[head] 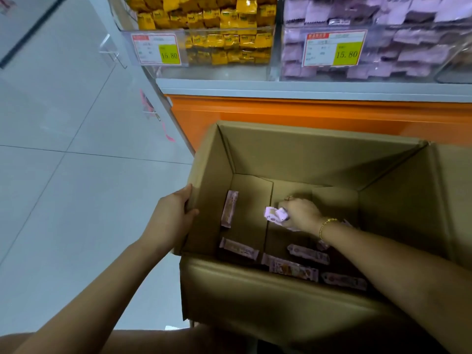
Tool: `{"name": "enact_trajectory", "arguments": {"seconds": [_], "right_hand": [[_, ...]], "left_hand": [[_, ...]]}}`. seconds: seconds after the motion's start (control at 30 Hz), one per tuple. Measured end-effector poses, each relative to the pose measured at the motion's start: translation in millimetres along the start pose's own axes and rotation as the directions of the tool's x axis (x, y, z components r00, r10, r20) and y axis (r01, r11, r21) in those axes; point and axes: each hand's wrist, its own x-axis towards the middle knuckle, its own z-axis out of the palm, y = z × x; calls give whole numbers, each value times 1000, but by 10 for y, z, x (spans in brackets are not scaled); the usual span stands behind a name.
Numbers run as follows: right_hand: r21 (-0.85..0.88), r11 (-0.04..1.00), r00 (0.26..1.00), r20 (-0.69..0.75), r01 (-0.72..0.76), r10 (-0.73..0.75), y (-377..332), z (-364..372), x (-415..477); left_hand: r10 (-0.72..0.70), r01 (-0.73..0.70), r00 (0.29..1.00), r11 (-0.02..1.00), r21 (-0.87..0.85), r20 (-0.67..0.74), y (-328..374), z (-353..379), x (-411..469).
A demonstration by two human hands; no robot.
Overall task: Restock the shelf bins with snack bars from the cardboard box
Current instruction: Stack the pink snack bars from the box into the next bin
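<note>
An open cardboard box (293, 154) stands on the floor below the shelf. Several purple-wrapped snack bars lie on its bottom, among them one upright bar (229, 208) at the left and a bar (293, 269) near the front wall. My right hand (300, 213) is deep inside the box and grips a bunch of purple bars (275, 214). My left hand (176, 215) grips the box's left wall, thumb inside. Above, a clear bin of purple bars (419, 49) sits at the upper right.
A clear bin of yellow packets (229, 42) stands left of the purple bin; both carry 15.80 price tags. Under the bins run a grey shelf edge (306, 89) and an orange cabinet front (306, 116). White tiled floor (63, 175) lies to the left.
</note>
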Motion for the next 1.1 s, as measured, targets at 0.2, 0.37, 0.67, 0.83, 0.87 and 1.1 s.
{"name": "enact_trajectory", "arguments": {"seconds": [0.2, 0.37, 0.67, 0.83, 0.87, 1.1], "right_hand": [[754, 621, 946, -319, 213, 62, -292, -822, -148], [665, 572, 791, -610, 481, 44, -717, -1430, -519], [507, 581, 620, -784, 636, 5, -754, -1828, -1002], [759, 141, 728, -650, 635, 220, -681, -1956, -1195], [764, 116, 734, -643, 635, 218, -684, -1975, -1222], [737, 113, 709, -673, 666, 211, -691, -2030, -1334]], "left_hand": [[-90, 2, 987, 842, -540, -136, 405, -78, -123], [-10, 521, 850, 166, -837, 527, 721, -244, -82], [122, 345, 935, -107, -932, 332, 1109, -530, -99], [129, 270, 955, -13, -963, 266, 1317, -649, -158], [149, 254, 957, -2, -967, 251, 1365, -654, -175], [175, 193, 966, 1, -981, 190, 1600, -666, -196]]}}
